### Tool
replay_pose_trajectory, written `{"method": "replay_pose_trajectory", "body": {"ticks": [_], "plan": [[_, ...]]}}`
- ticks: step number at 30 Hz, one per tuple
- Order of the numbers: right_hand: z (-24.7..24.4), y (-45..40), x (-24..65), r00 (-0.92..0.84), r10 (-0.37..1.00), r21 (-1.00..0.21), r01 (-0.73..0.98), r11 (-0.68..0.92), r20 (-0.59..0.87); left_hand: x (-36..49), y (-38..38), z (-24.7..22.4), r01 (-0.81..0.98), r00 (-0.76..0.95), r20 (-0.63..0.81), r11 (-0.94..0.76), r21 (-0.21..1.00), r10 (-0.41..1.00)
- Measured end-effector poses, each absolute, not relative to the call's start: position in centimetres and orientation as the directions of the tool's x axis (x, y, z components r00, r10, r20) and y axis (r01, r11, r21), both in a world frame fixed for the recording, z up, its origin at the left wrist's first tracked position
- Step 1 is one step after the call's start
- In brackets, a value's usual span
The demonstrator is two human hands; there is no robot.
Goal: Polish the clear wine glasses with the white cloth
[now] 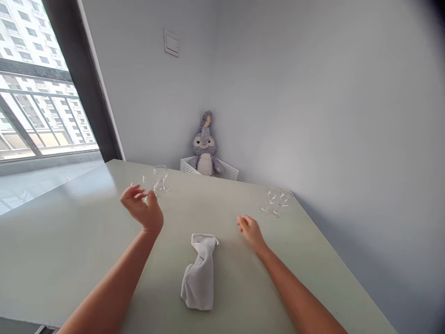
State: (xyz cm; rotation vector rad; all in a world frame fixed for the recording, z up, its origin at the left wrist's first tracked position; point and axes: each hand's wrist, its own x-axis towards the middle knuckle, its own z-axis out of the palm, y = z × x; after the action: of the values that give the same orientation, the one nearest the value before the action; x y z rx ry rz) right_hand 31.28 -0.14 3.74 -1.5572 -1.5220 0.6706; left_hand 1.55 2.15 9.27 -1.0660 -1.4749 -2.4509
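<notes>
Item one, nearest: a white towel (200, 273), crumpled lengthwise, lying on the pale green table (69, 241) between the person's two forearms and touching neither.

Item two: the right hand (251, 233), low over the tabletop just beyond the towel's far end, fingers loosely curled, holding nothing; whether it rests on the surface cannot be told.

Item three: the left hand (143, 208), raised above the table, palm turned inward, fingers spread and empty. The two hands are well apart.

Item four: a group of clear stemmed glasses (156, 181), upright, just behind the left hand's fingertips; contact cannot be told.

Item five: a second pair of clear glasses (277, 200), upright near the table's far right edge, beyond the right hand and apart from it.

Item six, farthest: a grey plush rabbit (205, 147) sitting in a white perforated basket (227, 171) in the corner of the grey wall, with a light switch (171, 43) above and a window (38, 102) at the left.
</notes>
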Motion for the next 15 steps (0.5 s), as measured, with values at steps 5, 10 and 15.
{"method": "replay_pose_trajectory", "body": {"ticks": [5, 10, 15], "plan": [[5.7, -4.2, 23.8, -0.318, 0.937, -0.608, 0.719, 0.337, 0.145, -2.7, 3.9, 7.4, 0.397, -0.878, 0.454, -0.297, 0.868, 0.152], [5.6, -4.5, 22.0, -0.382, 0.924, -0.365, 0.859, 0.36, 0.013, -3.6, 5.6, 3.7, 0.329, -0.849, 0.348, -0.118, 0.937, 0.396], [6.1, -4.8, 22.7, -0.487, 0.867, -0.55, 0.755, 0.356, -0.108, -3.7, 6.4, 1.9, 0.202, -0.78, 0.191, -0.049, 0.978, 0.596]]}}
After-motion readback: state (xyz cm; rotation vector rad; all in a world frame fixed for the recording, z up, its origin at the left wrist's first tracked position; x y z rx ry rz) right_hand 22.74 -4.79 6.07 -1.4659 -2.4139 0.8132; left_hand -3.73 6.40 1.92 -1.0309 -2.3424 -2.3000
